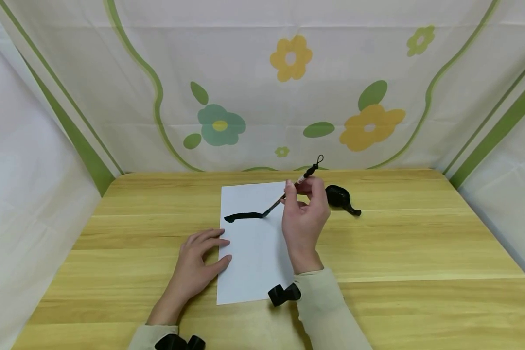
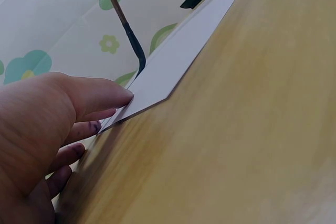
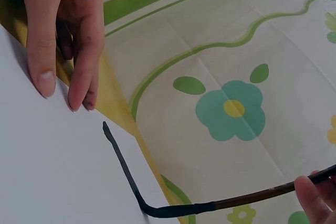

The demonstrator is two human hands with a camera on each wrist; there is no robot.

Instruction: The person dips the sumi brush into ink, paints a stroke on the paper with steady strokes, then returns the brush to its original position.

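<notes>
A sheet of white paper (image 1: 249, 262) lies on the wooden table, with one thick black stroke (image 1: 245, 216) running across its upper part. My right hand (image 1: 305, 223) pinches a dark calligraphy brush (image 1: 284, 197) by its handle, tilted up to the right. The brush's bent, inked tip (image 3: 152, 211) meets the paper at the stroke's right end. On the paper's left edge rest the fingertips of my left hand (image 1: 199, 265), fingers spread and fairly straight. Dark smudges mark some left fingers in the left wrist view.
A black inkstone-like dish (image 1: 339, 197) with a curved tail sits right of the paper, partly behind my right hand. A flower-printed white curtain (image 1: 245, 58) hangs along the table's back edge. Black wrist devices (image 1: 284, 294) are on both sleeves.
</notes>
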